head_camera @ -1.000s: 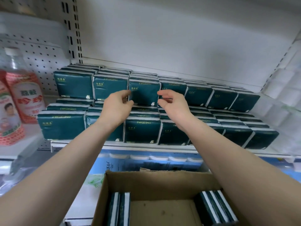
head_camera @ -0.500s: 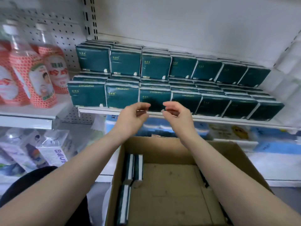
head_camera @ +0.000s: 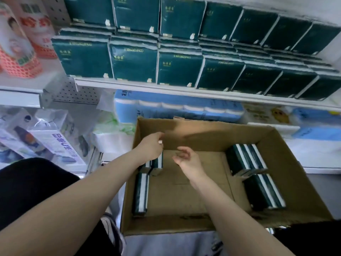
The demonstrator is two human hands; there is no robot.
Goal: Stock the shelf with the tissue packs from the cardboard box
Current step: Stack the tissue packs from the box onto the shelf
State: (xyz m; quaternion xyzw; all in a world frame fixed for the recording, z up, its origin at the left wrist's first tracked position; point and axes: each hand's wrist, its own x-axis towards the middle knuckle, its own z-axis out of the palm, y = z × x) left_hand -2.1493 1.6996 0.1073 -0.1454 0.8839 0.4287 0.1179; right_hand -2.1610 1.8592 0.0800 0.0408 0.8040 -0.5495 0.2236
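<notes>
Cardboard box (head_camera: 221, 137), left hand (head_camera: 150, 147) half-hiding tissue pack (head_camera: 158, 162), grip unclear

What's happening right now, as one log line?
step: pick from cardboard box | left hand: at left-side tissue packs, grip unclear | right hand: empty, over box

I have the open brown cardboard box (head_camera: 212, 135) before and below the white metal shelf (head_camera: 129, 85), which carries rows of dark green tissue packs (head_camera: 132, 60) — back rows stacked higher. Inside the box, left-wall packs (head_camera: 141, 193) stand apart from right-wall packs (head_camera: 258, 191). Left of the shelf stand red-patterned plastic bottles (head_camera: 20, 58); beneath it, blue-wrapped paper rolls (head_camera: 175, 109).
</notes>
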